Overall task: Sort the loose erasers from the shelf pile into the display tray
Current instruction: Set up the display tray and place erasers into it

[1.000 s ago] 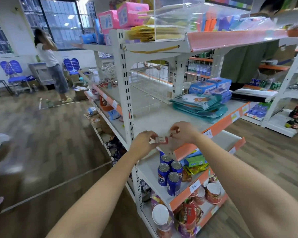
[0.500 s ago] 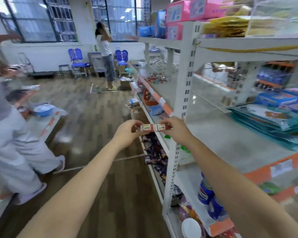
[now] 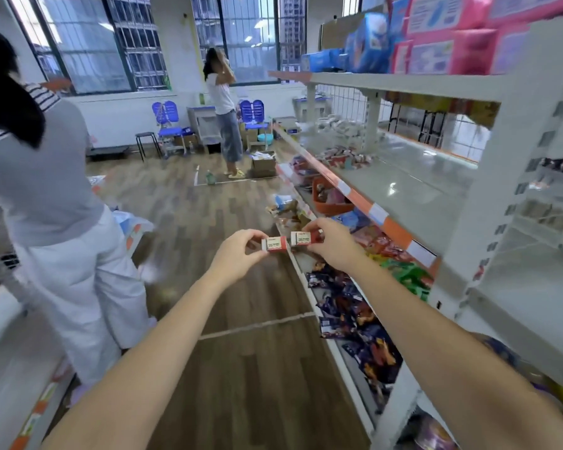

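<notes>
Two small erasers in red-and-white sleeves are held side by side in front of me, over the aisle floor. My left hand [image 3: 238,254] pinches the left eraser [image 3: 274,244] between thumb and fingers. My right hand [image 3: 330,243] pinches the right eraser [image 3: 301,238] the same way. The two erasers nearly touch end to end. No display tray or eraser pile shows in the head view.
A white shelving unit [image 3: 507,177] with orange price strips runs along my right, its lower levels full of snack packets [image 3: 355,306]. A person in white trousers [image 3: 62,222] stands close on my left. Another person [image 3: 225,108] stands far down the wooden aisle.
My view has swung left, away from the shelf face and down the aisle. Both hands moved with it, still holding the erasers, which now sit slightly apart. A person has come into view at left.
</notes>
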Demonstrator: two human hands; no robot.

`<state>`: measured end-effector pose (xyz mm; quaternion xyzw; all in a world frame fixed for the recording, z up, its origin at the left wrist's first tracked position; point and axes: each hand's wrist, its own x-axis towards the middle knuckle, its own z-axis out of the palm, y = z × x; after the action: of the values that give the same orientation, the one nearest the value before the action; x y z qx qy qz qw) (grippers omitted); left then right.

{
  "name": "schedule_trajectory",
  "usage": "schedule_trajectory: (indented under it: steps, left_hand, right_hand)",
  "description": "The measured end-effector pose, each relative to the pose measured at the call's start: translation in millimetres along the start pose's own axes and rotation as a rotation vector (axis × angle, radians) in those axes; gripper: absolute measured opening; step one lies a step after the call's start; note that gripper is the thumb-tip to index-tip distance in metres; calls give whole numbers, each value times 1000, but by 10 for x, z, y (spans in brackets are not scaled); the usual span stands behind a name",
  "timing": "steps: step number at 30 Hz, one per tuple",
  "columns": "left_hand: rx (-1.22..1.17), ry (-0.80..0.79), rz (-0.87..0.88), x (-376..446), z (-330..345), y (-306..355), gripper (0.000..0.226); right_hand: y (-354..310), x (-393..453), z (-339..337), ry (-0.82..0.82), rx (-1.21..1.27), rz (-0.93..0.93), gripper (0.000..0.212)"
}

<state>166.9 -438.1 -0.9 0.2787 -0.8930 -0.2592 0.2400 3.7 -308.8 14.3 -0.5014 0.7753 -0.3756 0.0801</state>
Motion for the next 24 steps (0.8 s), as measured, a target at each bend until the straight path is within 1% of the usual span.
schedule_trajectory:
  steps: [3,9,15,18,20,24]
  left_hand:
    - [5,8,0,312,-78,-271,28]
    - [49,-15,27,1193,-113,-804,28]
    - [80,-2,20,2356,-138,-1260,29]
    - [85,8,15,2967,-165,-1477,29]
    - [70,29,15,3322,-195,-1609,29]
    - [77,29,29,3959,-220,-1925,28]
  right_hand:
    - [3,380,187,-21,-10,9,30]
    - [143,1373,489,-48,-107,-37,33]
    - [304,2643,602,-35,-42,2,26]
    - [405,3249,676,-34,-48,-26,25]
    - [468,3597,755,-29,-58,-46,23]
    - [608,4232,958,-59,6,-25,24]
